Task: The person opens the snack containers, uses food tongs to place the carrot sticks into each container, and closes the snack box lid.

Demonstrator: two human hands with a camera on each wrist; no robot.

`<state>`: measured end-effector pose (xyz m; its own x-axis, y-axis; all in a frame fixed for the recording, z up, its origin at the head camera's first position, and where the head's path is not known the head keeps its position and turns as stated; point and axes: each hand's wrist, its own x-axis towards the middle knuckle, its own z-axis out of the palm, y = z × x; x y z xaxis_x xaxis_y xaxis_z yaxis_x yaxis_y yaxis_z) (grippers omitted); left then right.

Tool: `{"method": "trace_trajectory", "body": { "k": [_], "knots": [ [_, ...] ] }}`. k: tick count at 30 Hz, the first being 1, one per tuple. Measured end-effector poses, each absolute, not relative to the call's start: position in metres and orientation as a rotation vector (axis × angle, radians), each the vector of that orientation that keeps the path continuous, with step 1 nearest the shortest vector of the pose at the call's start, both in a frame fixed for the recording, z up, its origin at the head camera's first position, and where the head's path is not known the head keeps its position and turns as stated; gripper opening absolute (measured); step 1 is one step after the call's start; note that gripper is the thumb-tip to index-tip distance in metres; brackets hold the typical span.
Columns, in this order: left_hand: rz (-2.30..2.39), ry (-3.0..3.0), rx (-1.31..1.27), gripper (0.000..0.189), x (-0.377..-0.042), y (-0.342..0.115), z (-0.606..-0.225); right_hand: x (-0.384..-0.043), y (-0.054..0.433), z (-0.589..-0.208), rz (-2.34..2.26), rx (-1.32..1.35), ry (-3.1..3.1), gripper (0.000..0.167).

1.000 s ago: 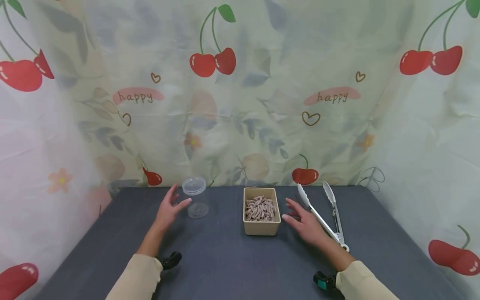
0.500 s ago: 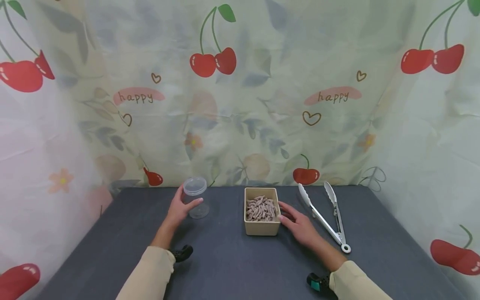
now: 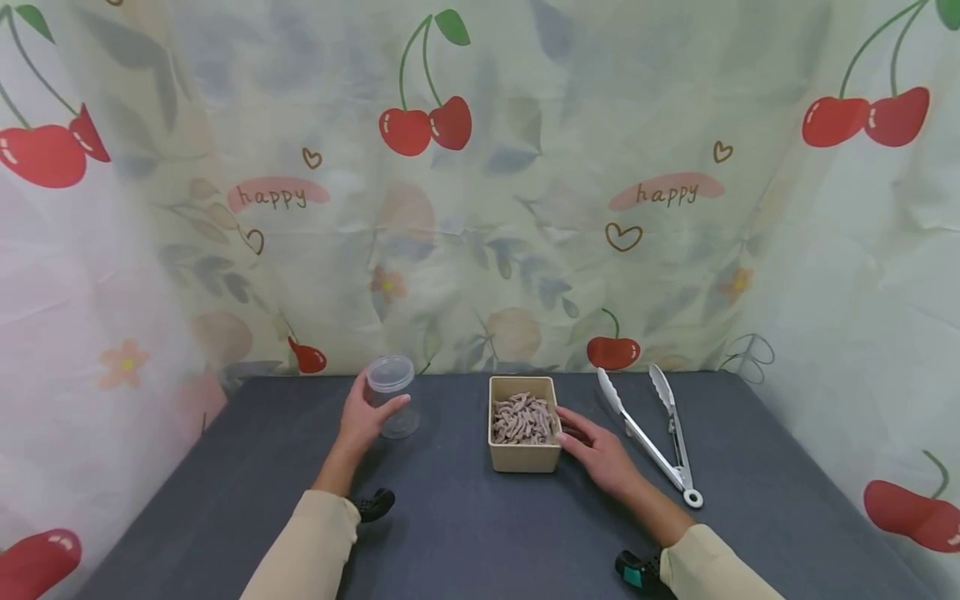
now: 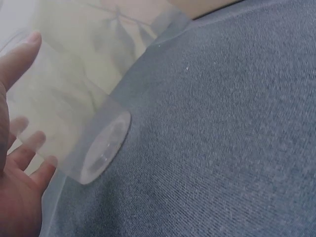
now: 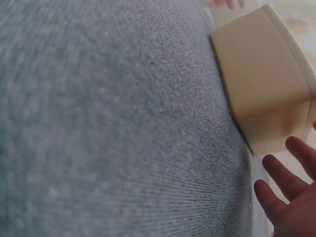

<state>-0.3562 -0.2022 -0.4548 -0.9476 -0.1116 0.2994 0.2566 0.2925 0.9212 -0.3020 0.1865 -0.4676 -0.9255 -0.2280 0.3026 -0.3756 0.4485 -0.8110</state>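
Note:
In the head view, a clear plastic jar [image 3: 391, 379] with a lid stands upright at the back left of the table. My left hand [image 3: 360, 421] grips its side, the thumb in front; through the wall in the left wrist view, fingertips show behind the jar [image 4: 74, 118]. Right of it stands a beige rectangular box [image 3: 525, 459] holding many greyish-brown strips [image 3: 521, 419]. My right hand [image 3: 602, 457] is at the box's right side, thumb at the rim near its front corner. In the right wrist view, its fingers [image 5: 284, 177] are spread beside the box wall.
Silver tongs [image 3: 647, 446] lie spread on the table to the right of my right hand. The dark grey cloth [image 3: 465, 533] covers the table. A patterned curtain [image 3: 480, 250] with cherries rises along the back edge and both sides.
My left hand has moved right and onto the jar. My right hand has moved left, from beside the tongs to the box's side. Jar, box and tongs stay in place.

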Motion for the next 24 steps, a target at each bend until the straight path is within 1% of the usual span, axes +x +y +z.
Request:
{"method": "trace_trajectory", "body": {
  "k": [5, 9, 12, 15, 24],
  "knots": [
    [-1.687, -2.262, -0.102, 0.086, -0.354, -0.202, -0.453, -0.299, 0.183, -0.467, 1.5, 0.541, -2.541, 0.05],
    [-1.686, -2.284, -0.098, 0.086, -0.351, -0.202, -0.453, -0.287, 0.177, -0.453, 1.525, 0.513, -2.554, 0.048],
    [-1.67, -2.32, -0.107, 0.087, -0.349, -0.203, -0.451, -0.289, 0.178, -0.455, 1.526, 0.484, -2.575, 0.049],
    [-1.667, -2.344, -0.111, 0.087, -0.345, -0.203, -0.447, -0.3, 0.182, -0.469, 1.511, 0.481, -2.583, 0.051],
    [-1.664, -2.355, -0.197, 0.087, -0.335, -0.192, -0.436, -0.301, 0.184, -0.47, 1.53, 0.445, -2.577, 0.05]
  ]
}}
